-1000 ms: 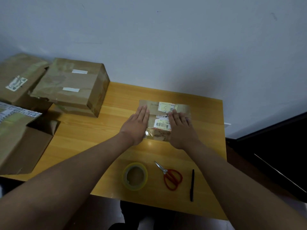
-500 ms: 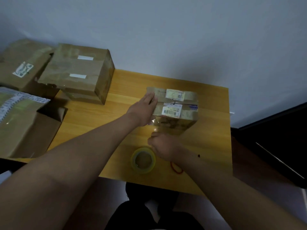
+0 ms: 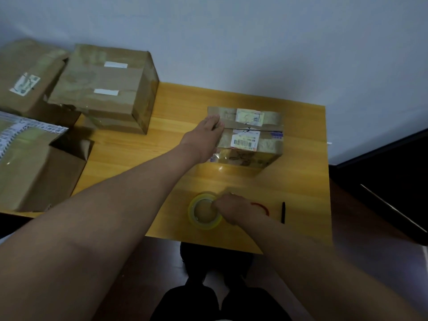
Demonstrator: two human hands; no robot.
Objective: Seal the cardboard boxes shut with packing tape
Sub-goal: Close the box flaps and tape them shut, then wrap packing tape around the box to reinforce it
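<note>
My left hand (image 3: 205,137) lies flat with straight fingers on the left edge of the small brown cardboard box with white labels (image 3: 249,135), which stands near the middle of the yellow wooden table (image 3: 178,107). My right hand (image 3: 234,208) curls its fingers on the rim of the clear yellowish roll of packing tape (image 3: 203,214), lying flat near the front edge of the table. Just right of this hand I see the red handles of scissors (image 3: 262,208) and a thin black pen (image 3: 283,212). Between roll and box is bare wood. A large brown sealed carton (image 3: 104,89) stands at the back left corner; more cartons (image 3: 27,158) are on the left.
</note>
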